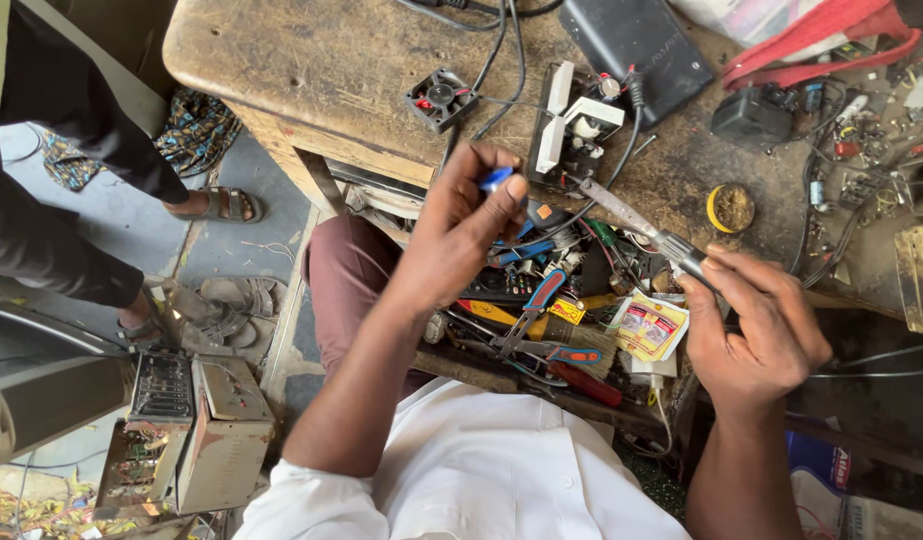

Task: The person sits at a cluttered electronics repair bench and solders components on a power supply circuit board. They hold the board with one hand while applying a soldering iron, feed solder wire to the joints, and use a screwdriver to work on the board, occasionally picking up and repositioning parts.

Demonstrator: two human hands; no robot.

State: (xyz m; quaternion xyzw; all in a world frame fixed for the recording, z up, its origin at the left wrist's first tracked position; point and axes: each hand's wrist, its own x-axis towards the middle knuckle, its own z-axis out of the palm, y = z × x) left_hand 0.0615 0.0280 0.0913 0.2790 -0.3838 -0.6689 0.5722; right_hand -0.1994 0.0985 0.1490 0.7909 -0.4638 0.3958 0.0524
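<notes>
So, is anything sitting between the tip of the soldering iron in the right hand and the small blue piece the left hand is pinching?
Nothing visible does. The right hand holds the soldering iron with its tip aimed up-left, and the left hand pinches the small blue piece above the open tool drawer. Between tip and piece there is only open air over cables; they are still apart.

Person w/ bare forearms, both hands bare: left hand (461, 225) at 12 o'clock, right hand (756, 330) at 3. White short-sleeved shirt (481, 470) at 6, maroon trousers (346, 275) at 9.
</notes>
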